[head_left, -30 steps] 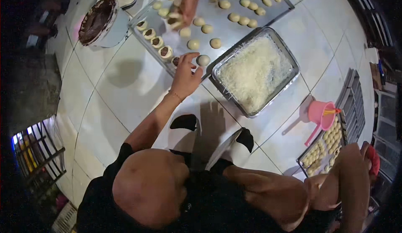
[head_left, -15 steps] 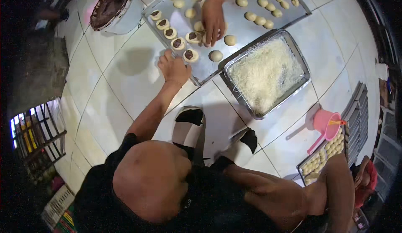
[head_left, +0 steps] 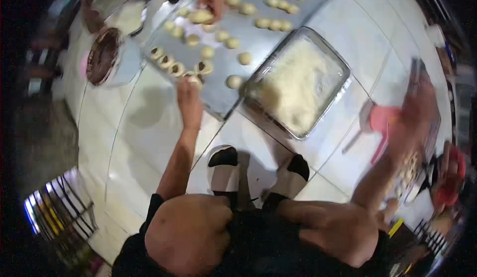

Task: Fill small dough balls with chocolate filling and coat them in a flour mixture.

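As the left hand (head_left: 189, 98) bunched its fingertips at a pale dough round (head_left: 196, 82), just inside the metal tray (head_left: 216, 98), pinch or mere touch couldn't be told apart! Perhaps the tray's edge served as a guide: filled dough rounds (head_left: 176, 69) lined it, slanting from far left toward near right. Roundish, the touched piece showed no clear long axis. Near the pink dipper (head_left: 381, 118), the right hand (head_left: 416, 114) blurred, fingers unreadable.

on the white tiled floor (head_left: 154, 162) there is one big metal tray (head_left: 218, 95), a smaller tray (head_left: 322, 103) just beside it, and a bucket (head_left: 125, 60).
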Demonstrator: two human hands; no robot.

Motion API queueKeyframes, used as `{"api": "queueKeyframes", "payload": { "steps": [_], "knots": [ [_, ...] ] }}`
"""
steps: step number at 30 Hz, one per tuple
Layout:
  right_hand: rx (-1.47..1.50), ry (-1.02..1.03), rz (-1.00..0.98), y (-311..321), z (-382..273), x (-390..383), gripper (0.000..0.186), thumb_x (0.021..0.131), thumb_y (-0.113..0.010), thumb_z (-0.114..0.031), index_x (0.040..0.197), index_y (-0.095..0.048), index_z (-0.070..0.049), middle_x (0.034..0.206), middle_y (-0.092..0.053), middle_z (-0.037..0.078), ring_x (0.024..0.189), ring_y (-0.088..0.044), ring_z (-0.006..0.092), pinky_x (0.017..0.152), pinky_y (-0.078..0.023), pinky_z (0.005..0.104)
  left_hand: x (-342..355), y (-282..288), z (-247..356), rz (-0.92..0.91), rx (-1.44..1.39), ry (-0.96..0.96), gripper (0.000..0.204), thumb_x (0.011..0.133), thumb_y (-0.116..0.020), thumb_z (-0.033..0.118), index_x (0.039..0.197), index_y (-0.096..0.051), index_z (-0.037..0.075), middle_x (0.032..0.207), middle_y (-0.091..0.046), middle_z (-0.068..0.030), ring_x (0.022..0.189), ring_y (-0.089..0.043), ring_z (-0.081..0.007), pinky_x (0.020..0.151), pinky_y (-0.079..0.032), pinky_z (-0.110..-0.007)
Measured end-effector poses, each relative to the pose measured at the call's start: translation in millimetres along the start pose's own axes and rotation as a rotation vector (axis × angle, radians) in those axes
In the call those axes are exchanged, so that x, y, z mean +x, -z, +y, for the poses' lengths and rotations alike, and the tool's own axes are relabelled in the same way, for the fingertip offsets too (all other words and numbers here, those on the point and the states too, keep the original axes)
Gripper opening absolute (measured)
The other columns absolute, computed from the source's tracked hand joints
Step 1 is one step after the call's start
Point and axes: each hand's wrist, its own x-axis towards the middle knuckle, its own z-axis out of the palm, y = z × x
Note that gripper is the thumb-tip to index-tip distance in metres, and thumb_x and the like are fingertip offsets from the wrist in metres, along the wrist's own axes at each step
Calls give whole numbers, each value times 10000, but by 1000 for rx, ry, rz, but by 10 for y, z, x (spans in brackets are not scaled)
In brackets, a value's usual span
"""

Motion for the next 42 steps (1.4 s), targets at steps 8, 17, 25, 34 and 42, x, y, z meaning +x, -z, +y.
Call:
{"api": "queueKeyframes", "payload": {
  "steps": [8,17,25,34,42],
  "knots": [
    [-555,-379,-545,-1585,1474,-377,132,760,-633,-49,885,-676,-44,1027,-659,157,854,-604,343,785,-502,393,167,-200,401,-369,-974,354,352,1011,-449,146,1311,-449,-37,1311,-524,-208,1226,-530,-320,1107,-411,-432],
    [-642,-192,-142,-1196,1482,-554,219,738,-629,0,947,-688,-27,801,-659,134,667,-605,319,623,-492,363,-33,-1073,584,-613,-1099,828,504,1031,-413,349,1270,-468,-91,1285,-554,-236,1241,-533,-352,1095,-425,-433],
    [-530,-332,-220,-1169,1404,-312,237,742,-626,25,972,-673,-8,730,-658,117,656,-615,310,612,-490,365,-63,-1445,466,-607,-908,836,449,1020,-460,322,1263,-493,-54,1241,-594,-195,1181,-584,-306,998,-501,-373],
    [-487,-367,-231,-1542,870,-48,163,756,-655,33,912,-677,-5,733,-661,105,616,-594,241,582,-473,336,-152,-1535,440,-731,-349,464,311,966,-541,115,1270,-538,50,1170,-610,-138,968,-654,-203,859,-562,-309],
    [138,-520,-170,-1356,1018,-223,260,767,-689,42,1018,-657,-17,830,-655,83,672,-579,188,615,-466,285,-81,-1246,625,-744,-718,547,388,952,-477,-9,1333,-473,61,1114,-656,-125,895,-646,-154,797,-564,-284]
  ]
}}
